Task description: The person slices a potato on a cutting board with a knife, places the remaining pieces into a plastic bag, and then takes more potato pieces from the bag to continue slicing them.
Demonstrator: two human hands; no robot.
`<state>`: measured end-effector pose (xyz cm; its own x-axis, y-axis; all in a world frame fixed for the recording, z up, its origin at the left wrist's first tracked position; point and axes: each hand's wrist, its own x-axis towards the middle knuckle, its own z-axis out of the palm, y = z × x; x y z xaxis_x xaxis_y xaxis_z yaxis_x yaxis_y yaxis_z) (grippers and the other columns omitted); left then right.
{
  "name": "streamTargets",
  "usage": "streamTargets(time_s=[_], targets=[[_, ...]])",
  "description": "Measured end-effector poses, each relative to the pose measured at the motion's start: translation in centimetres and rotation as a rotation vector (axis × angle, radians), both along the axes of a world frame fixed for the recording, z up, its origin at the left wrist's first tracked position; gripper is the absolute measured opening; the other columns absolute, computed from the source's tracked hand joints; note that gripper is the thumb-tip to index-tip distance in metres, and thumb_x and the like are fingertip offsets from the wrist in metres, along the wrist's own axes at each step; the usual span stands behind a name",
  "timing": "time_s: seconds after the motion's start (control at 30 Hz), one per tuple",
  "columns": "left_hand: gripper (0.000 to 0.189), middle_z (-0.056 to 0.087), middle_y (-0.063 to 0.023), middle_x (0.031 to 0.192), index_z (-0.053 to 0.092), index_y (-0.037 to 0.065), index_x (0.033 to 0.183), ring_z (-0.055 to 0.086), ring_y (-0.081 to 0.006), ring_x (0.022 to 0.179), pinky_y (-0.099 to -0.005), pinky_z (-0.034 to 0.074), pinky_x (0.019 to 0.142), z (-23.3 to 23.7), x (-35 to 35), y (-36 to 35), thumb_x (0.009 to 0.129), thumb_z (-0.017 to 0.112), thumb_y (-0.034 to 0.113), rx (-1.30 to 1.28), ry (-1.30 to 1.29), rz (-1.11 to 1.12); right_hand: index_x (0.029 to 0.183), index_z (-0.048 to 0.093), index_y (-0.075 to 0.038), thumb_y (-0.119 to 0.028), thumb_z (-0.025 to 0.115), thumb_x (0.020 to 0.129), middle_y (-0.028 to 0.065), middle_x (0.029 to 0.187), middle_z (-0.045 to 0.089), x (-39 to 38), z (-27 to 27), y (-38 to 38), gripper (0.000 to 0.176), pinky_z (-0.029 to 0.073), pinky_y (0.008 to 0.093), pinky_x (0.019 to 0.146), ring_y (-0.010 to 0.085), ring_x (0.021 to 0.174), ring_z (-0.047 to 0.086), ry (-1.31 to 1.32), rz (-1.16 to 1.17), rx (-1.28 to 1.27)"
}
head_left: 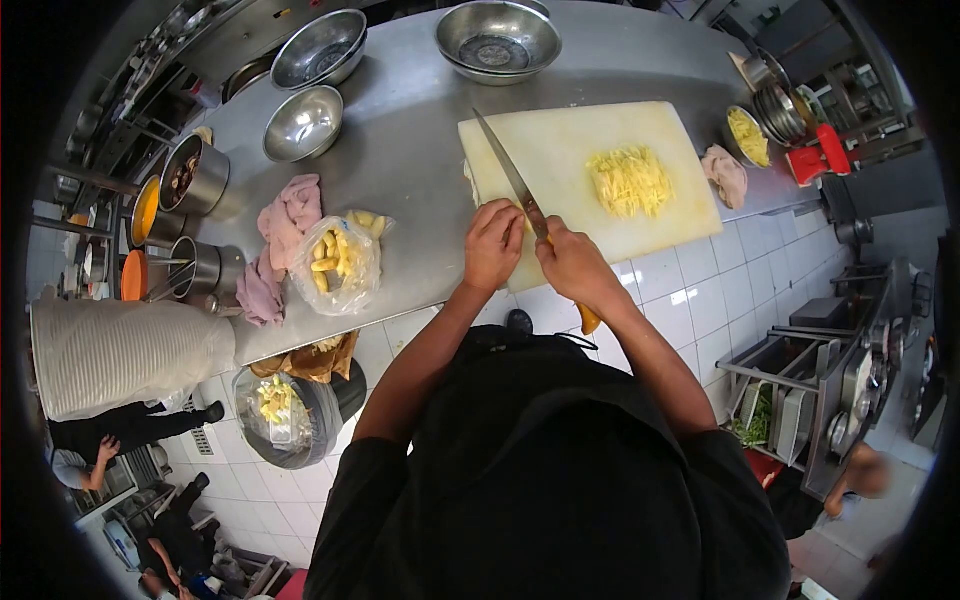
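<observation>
My right hand is closed round the yellow-orange handle of a large kitchen knife. Its long blade points up and to the left over the white cutting board. Close beside the blade, at the board's near left edge, my left hand has its fingers curled together; whatever they hold is hidden. A heap of thin yellow shreds lies on the right half of the board. Left of my hands, a clear plastic bag holds peeled yellow pieces.
Metal bowls stand along the back of the steel table. Pink cloths and pots are at left. A bowl of yellow shreds stands right. Below the table's left end is a lined bin. Other people are nearby.
</observation>
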<state>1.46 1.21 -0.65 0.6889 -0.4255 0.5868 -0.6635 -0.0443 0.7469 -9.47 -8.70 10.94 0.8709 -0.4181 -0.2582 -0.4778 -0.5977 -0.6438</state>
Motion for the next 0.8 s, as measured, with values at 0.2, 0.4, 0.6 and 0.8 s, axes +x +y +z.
streamTargets(time_s=[0.2,0.4,0.6,0.8], targets=[[0.007,0.068,-0.0112,0.101,0.069,0.002,0.095,0.066,-0.0325,0.093,-0.0412,0.054,0.084,0.0,0.1,0.0,0.089,0.072,0.002,0.007,0.014,-0.011,0.118,0.052,0.006,-0.017,0.052,0.099,0.0341,0.086,0.068,1.1,-3.4,-0.3,0.03,0.052,0.0566,0.079,0.052,0.086,0.066,-0.018,0.021,-0.078],[0.007,0.068,-0.0114,0.101,0.069,0.001,0.095,0.066,-0.0329,0.093,-0.0411,0.054,0.084,0.2,-0.1,0.1,0.089,0.071,0.002,0.013,0.017,-0.001,0.114,0.052,0.006,-0.017,0.051,0.099,0.036,0.089,0.067,0.4,-0.9,-0.4,0.027,0.051,0.059,0.085,0.0541,0.09,0.066,0.02,-0.02,-0.002],[0.007,0.068,-0.0115,0.101,0.07,0.001,0.095,0.066,-0.0328,0.093,-0.0405,0.054,0.084,0.1,-0.1,0.1,0.088,0.072,0.002,0.003,0.018,-0.004,0.114,0.052,0.007,-0.017,0.05,0.099,0.037,0.09,0.067,-0.1,0.3,-0.1,0.028,0.05,0.0602,0.087,0.0552,0.091,0.065,-0.006,-0.008,0.002],[0.006,0.068,-0.0112,0.101,0.07,0.001,0.095,0.066,-0.0326,0.093,-0.0404,0.054,0.084,-0.1,-0.1,0.0,0.089,0.071,0.002,-0.003,0.037,-0.005,0.113,0.052,0.008,-0.016,0.05,0.099,0.0372,0.088,0.067,-0.2,0.0,-0.1,0.028,0.05,0.0605,0.087,0.0552,0.09,0.065,0.004,0.015,-0.003]])
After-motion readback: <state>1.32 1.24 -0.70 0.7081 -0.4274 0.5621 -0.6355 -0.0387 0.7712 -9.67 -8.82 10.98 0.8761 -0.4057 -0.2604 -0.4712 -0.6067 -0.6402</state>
